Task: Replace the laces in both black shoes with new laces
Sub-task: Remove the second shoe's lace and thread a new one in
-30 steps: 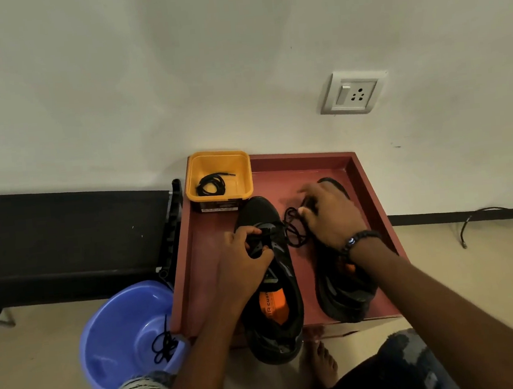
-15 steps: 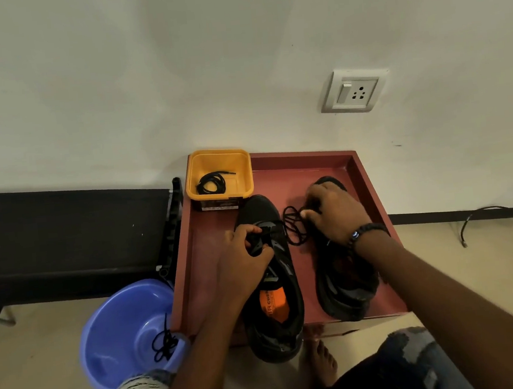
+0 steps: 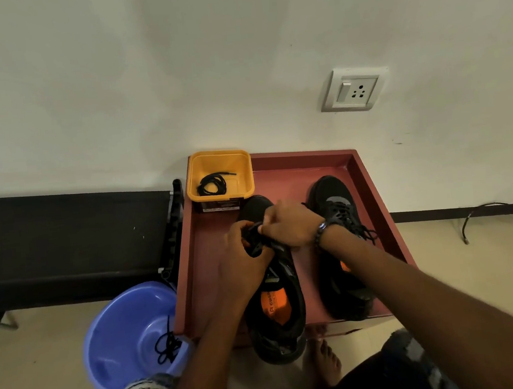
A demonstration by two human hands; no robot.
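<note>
Nearest, a round blue plastic basin [image 3: 127, 335] sits on the floor at the left, with a tangled black lace [image 3: 167, 347] lying inside it. Just right of it, a shallow dark-red wooden tray [image 3: 189, 263] holds two black mesh shoes. The left black shoe with an orange insole [image 3: 278, 305] has its heel over the tray's near edge; the right black shoe with grey toe patch [image 3: 335, 215] lies wholly in the tray, laced, loose ends trailing to its right.

Both hands meet over the left shoe's lace area. The left hand [image 3: 243, 264] is curled round the shoe's tongue and lace, gripping them. The right hand [image 3: 289, 222], a dark beaded bracelet [image 3: 321, 232] on its wrist, pinches the black lace [image 3: 257, 230] at the eyelets.

Farther, at the tray's far left corner, a square yellow plastic tub [image 3: 217, 163] contains a coiled black lace [image 3: 213, 184]. On the wall beyond is a white switch-and-socket plate [image 3: 351, 89].
</note>
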